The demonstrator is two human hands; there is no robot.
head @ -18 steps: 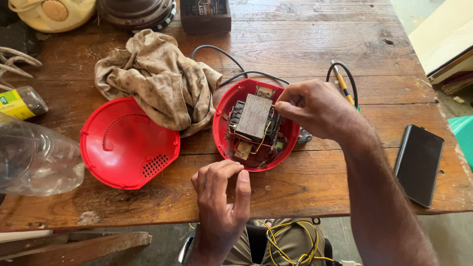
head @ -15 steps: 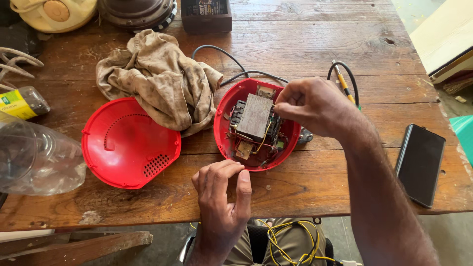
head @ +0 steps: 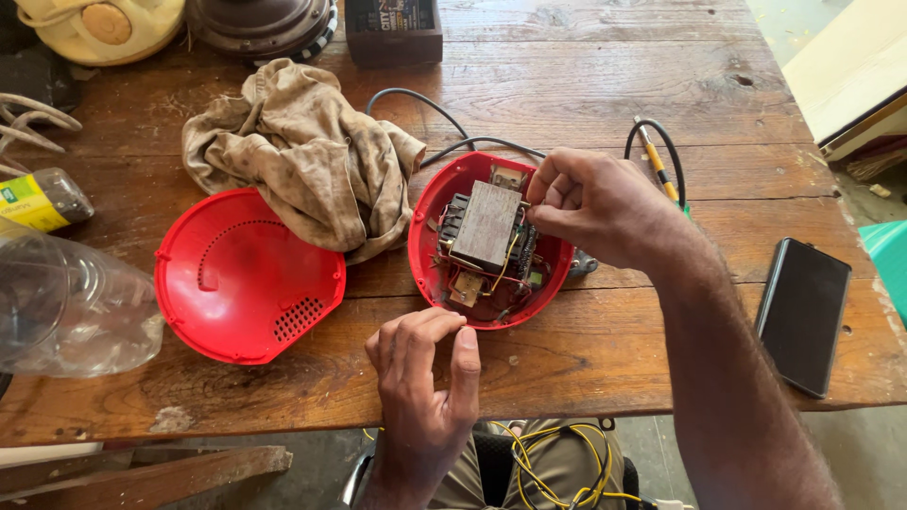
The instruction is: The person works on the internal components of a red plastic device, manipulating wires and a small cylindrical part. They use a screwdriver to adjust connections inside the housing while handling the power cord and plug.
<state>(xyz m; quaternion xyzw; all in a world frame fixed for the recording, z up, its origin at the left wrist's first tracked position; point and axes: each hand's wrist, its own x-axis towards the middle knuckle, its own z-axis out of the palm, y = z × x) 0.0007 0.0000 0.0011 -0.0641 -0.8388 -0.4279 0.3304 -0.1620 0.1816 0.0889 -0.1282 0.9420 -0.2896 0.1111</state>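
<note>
red housing half [head: 444, 203] with exposed transformer [head: 486, 225] sits mid-desk [head: 605, 85]. right hand [head: 600, 203] at its right rim, fingers pinched inside (on what, cannot tell). left hand [head: 422, 378] just below housing, loosely curled, empty. best: small tugs, brace shell.

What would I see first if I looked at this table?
Two bright red shells catch the eye on the wooden table: the open red half in the middle is full of electrical parts, with the right hand pinching at its upper right edge. The empty red cover lies to its left, partly under a dirty crumpled rag. The left hand rests near the table's front edge.
</note>
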